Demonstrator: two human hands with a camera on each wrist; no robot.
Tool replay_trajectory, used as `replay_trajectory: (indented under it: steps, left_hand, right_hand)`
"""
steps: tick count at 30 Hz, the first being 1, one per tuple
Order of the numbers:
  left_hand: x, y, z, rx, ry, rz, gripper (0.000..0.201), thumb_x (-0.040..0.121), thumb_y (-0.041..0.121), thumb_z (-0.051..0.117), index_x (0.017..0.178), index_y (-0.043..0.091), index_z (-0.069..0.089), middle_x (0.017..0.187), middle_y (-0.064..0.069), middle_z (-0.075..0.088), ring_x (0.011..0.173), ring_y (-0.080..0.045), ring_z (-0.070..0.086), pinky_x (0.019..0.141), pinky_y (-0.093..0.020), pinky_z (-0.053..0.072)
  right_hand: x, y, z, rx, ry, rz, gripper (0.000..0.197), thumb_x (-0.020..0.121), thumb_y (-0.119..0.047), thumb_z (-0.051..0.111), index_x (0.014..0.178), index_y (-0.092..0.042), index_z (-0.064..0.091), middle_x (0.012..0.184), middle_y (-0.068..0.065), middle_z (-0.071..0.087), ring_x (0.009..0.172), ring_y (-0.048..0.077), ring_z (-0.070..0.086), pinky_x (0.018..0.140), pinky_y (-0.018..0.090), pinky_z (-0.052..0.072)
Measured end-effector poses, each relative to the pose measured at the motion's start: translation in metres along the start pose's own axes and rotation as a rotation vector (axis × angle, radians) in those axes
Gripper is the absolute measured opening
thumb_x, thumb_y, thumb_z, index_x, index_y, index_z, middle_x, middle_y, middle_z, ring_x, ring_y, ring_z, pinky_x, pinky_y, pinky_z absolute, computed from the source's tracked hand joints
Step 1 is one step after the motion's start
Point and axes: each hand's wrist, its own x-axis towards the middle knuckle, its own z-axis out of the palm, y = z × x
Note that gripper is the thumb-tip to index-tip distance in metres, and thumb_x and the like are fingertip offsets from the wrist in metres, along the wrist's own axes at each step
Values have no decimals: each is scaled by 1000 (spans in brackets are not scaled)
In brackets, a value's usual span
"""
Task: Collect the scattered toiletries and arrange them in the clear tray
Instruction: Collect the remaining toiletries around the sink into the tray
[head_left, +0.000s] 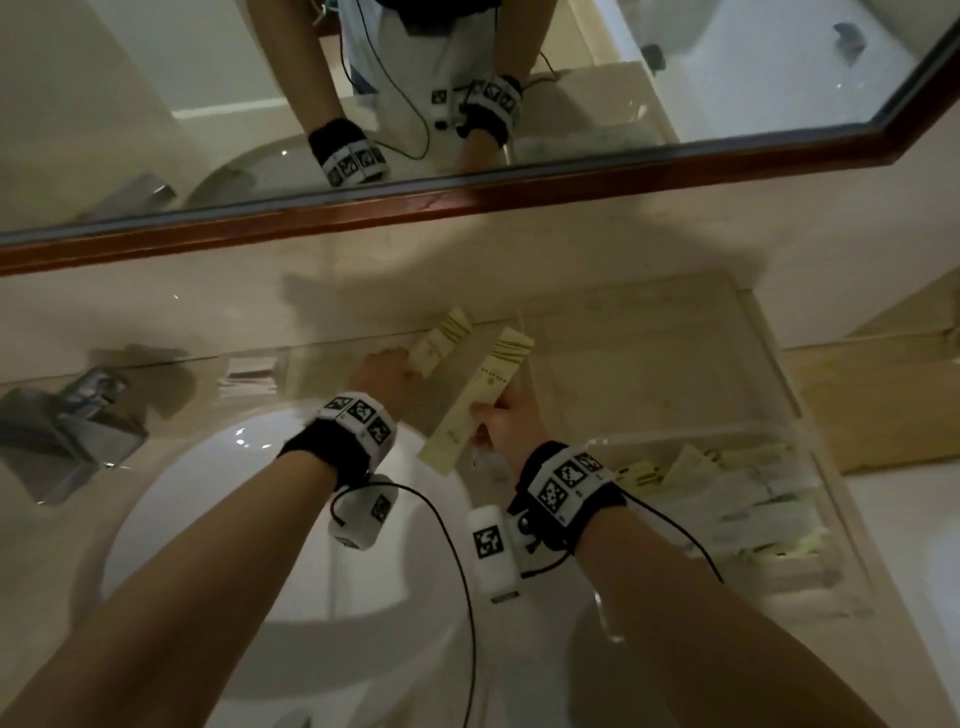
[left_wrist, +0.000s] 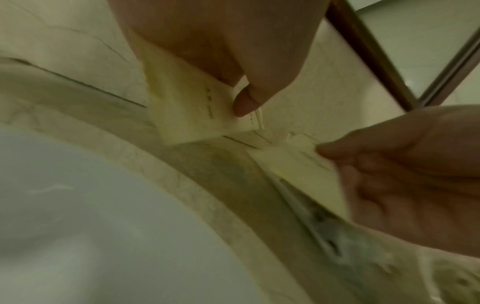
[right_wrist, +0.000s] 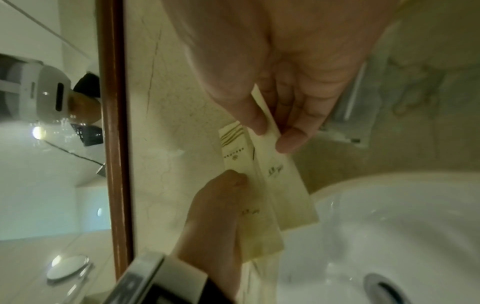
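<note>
My left hand (head_left: 397, 366) pinches the near end of a short cream packet (head_left: 441, 340) with gold stripes, held just above the counter behind the basin. In the left wrist view the thumb (left_wrist: 246, 102) presses on that packet (left_wrist: 192, 111). My right hand (head_left: 493, 413) grips a longer cream packet (head_left: 480, 400) by its middle, close to the right of the short one. The right wrist view shows my fingers (right_wrist: 285, 142) pinching the long packet (right_wrist: 283, 185), with the short packet (right_wrist: 236, 156) beside it. The clear tray (head_left: 649, 374) lies right of both hands, with several cream packets (head_left: 737, 493) at its near end.
A white basin (head_left: 249, 519) sits under my forearms, with a chrome faucet (head_left: 78, 415) at the left. A wood-framed mirror (head_left: 467, 192) runs along the wall behind the marble counter (head_left: 208, 312). A wooden ledge (head_left: 883, 405) lies right of the tray.
</note>
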Motion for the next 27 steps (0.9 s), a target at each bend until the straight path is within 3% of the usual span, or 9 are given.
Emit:
replay_trajectory:
  steps: [3, 6, 8, 12, 14, 17, 22, 24, 27]
  left_hand:
    - [-28, 8, -5, -197, -79, 21, 35, 95, 16, 38, 127, 1, 44, 127, -21, 53, 112, -36, 53, 91, -39, 44]
    - [-55, 15, -9, -203, -137, 92, 34, 98, 16, 34, 127, 0, 42, 129, -24, 52, 116, -34, 51, 93, -35, 40]
    - [-68, 16, -9, -170, -102, 152, 32, 98, 15, 32, 122, -3, 46, 122, -26, 55, 111, -35, 53, 90, -35, 40]
    - [-89, 21, 2, -154, -194, 299, 29, 96, 28, 36, 108, 6, 51, 107, -14, 60, 97, -30, 57, 85, -37, 45]
    - [-97, 31, 12, -108, -257, 409, 35, 96, 31, 36, 119, 8, 47, 112, -14, 61, 97, -30, 59, 87, -41, 48]
    - [-115, 58, 29, -49, -341, 525, 38, 97, 31, 33, 127, 8, 41, 117, -16, 60, 100, -31, 59, 86, -39, 47]
    - [-161, 121, 53, -42, -445, 695, 41, 99, 28, 32, 128, 1, 37, 120, -22, 57, 106, -34, 57, 93, -42, 44]
    - [-174, 143, 67, 5, -473, 731, 40, 99, 18, 31, 135, 0, 32, 130, -24, 51, 115, -34, 52, 98, -39, 40]
    - [-186, 168, 91, 63, -492, 717, 45, 98, 15, 30, 143, 10, 26, 141, -17, 43, 126, -29, 46, 104, -34, 36]
  right_hand:
    - [-3, 0, 12, 140, -14, -2, 20, 90, -1, 48, 88, -20, 57, 104, 12, 61, 88, 28, 62, 65, 25, 55]
    - [-19, -2, 25, 268, -56, -28, 32, 90, 5, 41, 118, -2, 55, 101, 13, 61, 82, 22, 60, 56, 20, 54]
    - [-31, 1, 32, 322, -35, -12, 39, 90, 7, 38, 128, 0, 48, 114, 17, 60, 83, 20, 59, 55, 19, 54]
    - [-59, 15, 34, 380, 63, 30, 37, 94, 1, 37, 129, -1, 47, 128, 25, 54, 88, 24, 59, 60, 23, 55]
    - [-75, 22, 25, 411, 115, 28, 37, 95, 2, 34, 130, 0, 45, 129, 25, 53, 90, 26, 57, 61, 26, 55]
    - [-99, 37, 0, 427, 213, -5, 38, 94, 2, 31, 129, -3, 46, 123, 21, 57, 92, 27, 57, 72, 32, 54]
    - [-145, 54, -79, 502, 542, -90, 20, 94, -15, 42, 106, -5, 56, 97, 14, 62, 83, 28, 63, 56, 27, 50]
    - [-162, 55, -119, 538, 671, -117, 22, 93, -20, 48, 110, -9, 55, 96, 8, 62, 74, 19, 60, 54, 27, 48]
    - [-175, 62, -169, 461, 723, -119, 16, 91, -17, 54, 107, -17, 54, 99, 8, 61, 80, 20, 61, 59, 29, 50]
